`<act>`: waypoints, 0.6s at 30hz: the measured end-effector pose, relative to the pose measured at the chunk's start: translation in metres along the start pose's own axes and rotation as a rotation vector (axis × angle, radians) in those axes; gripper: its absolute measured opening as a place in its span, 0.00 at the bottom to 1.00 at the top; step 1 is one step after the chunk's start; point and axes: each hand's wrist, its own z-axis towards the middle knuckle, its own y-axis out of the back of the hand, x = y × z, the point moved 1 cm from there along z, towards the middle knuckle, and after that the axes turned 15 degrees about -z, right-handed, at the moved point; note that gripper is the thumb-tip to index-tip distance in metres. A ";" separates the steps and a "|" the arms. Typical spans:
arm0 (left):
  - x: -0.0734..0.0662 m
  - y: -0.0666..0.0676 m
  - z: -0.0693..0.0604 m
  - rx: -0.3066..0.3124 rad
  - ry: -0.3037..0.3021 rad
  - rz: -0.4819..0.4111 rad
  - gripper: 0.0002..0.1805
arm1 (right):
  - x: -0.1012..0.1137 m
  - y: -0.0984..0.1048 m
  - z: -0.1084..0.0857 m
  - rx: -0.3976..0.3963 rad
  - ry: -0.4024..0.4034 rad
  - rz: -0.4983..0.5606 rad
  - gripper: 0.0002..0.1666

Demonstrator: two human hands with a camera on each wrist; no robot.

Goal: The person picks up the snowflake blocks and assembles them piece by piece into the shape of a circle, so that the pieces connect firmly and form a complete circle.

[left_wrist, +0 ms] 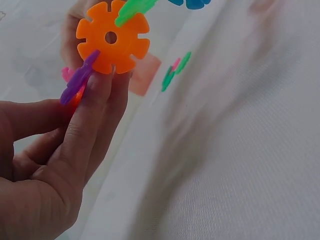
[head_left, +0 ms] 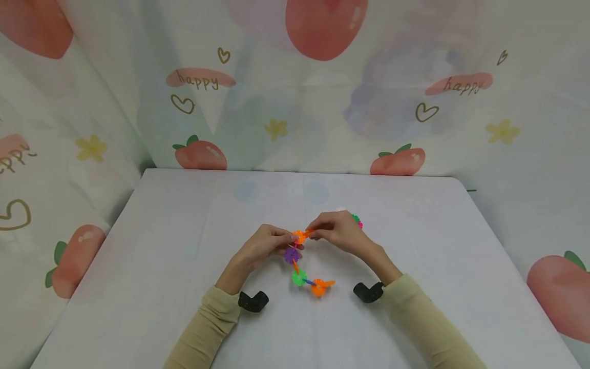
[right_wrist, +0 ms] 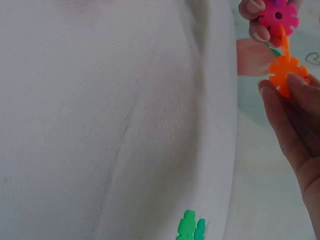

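Over the middle of the table, both hands hold the top of a linked chain of notched plastic snowflake discs. My left hand [head_left: 267,243] pinches the chain near a pink disc [right_wrist: 280,20]. With thumb and fingers, my right hand [head_left: 341,230] pinches the orange end disc [right_wrist: 287,72], which is joined to another orange one seen edge-on. Below the left fingers hang a purple disc [head_left: 291,255], a green disc [head_left: 299,277], a blue one edge-on and a lower orange disc [head_left: 318,288]. In the left wrist view, an orange disc [left_wrist: 110,37] partly covers the fingers.
A few loose green and pink discs [head_left: 356,220] lie behind the right hand, partly hidden by it. The white table [head_left: 184,205] meets a printed cloth backdrop [head_left: 318,113] at the back. Black angled pieces [head_left: 253,301] stick out at both wrists.
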 end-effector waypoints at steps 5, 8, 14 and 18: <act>0.000 -0.001 0.001 0.008 -0.009 -0.015 0.16 | 0.002 0.001 0.004 -0.037 0.064 -0.001 0.06; 0.000 -0.001 0.001 0.002 -0.011 -0.022 0.15 | 0.005 0.002 0.007 -0.026 0.102 -0.043 0.07; -0.001 0.000 0.001 0.043 0.020 0.006 0.15 | 0.008 0.004 0.009 0.054 0.111 -0.077 0.06; -0.001 0.000 0.000 0.106 0.054 0.033 0.16 | 0.008 0.005 0.011 0.107 0.087 -0.073 0.06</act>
